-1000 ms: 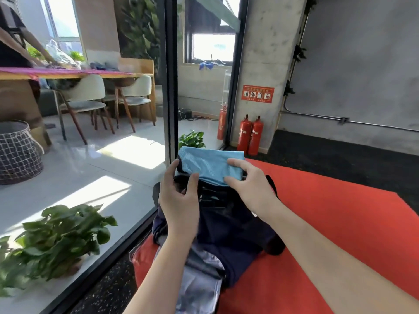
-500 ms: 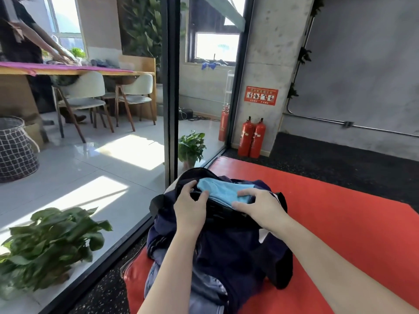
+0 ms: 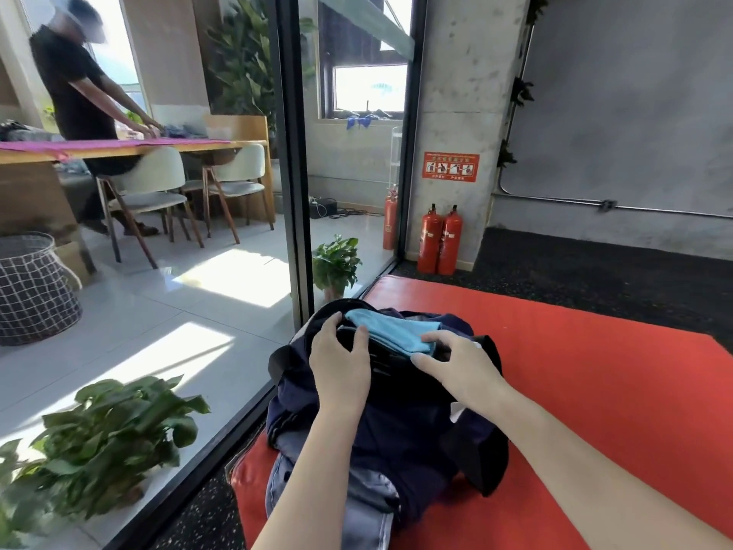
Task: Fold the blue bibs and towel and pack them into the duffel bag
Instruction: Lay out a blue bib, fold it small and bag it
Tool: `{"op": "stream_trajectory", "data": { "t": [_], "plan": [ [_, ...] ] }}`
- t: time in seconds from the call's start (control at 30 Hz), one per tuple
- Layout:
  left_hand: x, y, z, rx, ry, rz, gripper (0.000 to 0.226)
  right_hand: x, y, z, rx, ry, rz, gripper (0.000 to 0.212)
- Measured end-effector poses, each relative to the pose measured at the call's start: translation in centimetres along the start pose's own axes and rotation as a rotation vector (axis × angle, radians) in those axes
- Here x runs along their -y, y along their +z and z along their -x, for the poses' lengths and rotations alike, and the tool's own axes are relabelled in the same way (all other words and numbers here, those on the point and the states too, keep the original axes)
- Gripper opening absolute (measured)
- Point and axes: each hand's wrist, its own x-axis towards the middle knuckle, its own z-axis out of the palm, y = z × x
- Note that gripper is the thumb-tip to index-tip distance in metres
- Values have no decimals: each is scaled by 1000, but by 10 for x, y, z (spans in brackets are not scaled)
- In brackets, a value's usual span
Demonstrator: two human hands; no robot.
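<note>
Blue cloth (image 3: 390, 331) now sunk lower into the navy bag (image 3: 396, 410) on the red mat (image 3: 595, 391), left hand (image 3: 341, 361) gripping the bag's rim, right hand (image 3: 460, 363) spread with fingertips touching cloth, wall sign (image 3: 450, 167) lettering unreadable.

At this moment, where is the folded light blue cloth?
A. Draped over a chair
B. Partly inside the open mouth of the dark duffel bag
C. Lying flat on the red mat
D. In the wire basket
B: the folded light blue cloth sits in the opening of the duffel bag, between the left hand and the right hand.
</note>
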Motion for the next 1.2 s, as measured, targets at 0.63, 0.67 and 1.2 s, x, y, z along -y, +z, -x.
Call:
{"op": "stream_trajectory", "data": {
  "t": [0.63,0.67,1.2],
  "plan": [
    [-82,55,220,488,558,79,29,-99,-155,221,-303,59,-50,19],
    [-86,61,239,544,554,93,29,-112,-164,237,-316,88,-40,18],
    [-142,207,509,1322,626,-307,42,-326,-253,485,-514,669,-44,7]
  ]
}}
